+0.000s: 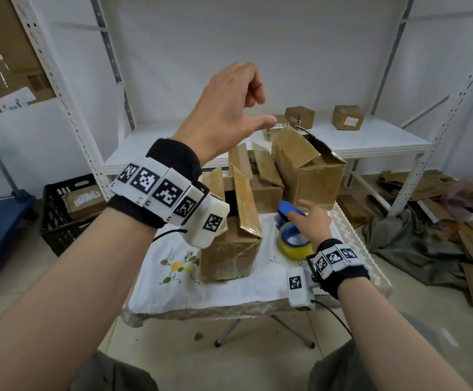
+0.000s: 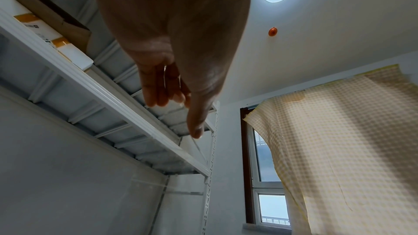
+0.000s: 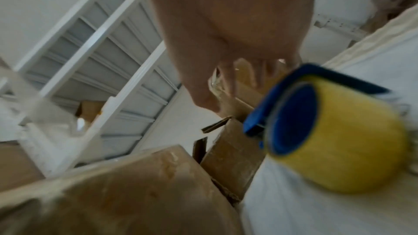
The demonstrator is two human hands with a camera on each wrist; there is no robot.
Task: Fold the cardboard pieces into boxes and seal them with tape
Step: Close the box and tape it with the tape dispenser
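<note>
Right hand (image 1: pixel 311 218) is low over the right side of the bench (image 1: pixel 229 289), directly above the tape dispenser (image 1: pixel 293 235): yellow roll in a blue holder, lying on the cloth near the right edge. In the head view the fingers are extended and slightly spread, reaching past the blue handle end; the palm sits just over it. Actual contact cannot be confirmed; the right wrist view is motion-blurred and shows straight fingers (image 3: pixel 228 85) with a gap to the roll (image 3: pixel 334 135). Nothing is gripped.

Key relation: the dispenser lies just under and slightly bench-centre-ward of the right hand, roll axis roughly horizontal, handle pointing toward the far edge. The right hand is much the nearer; the likely next move is closing down on the handle.

Left hand (image 1: pixel 229 105) is raised high above the far half of the bench, well clear of everything. Fingers are loosely curled, thumb extended toward the tall box (image 1: pixel 305 167); it holds nothing. The left wrist view confirms hanging fingers (image 2: pixel 158 88) against shelving only.

Task items: near box (image 1: pixel 229 241) stands mid-bench, flaps up and unsealed, already much taped on its sides. The tall box stands at the far right, top flap open. Smaller cardboard pieces (image 1: pixel 260 176) are between them.

Judgement: folding is partly done, and sealing of the near box comes next.
</note>
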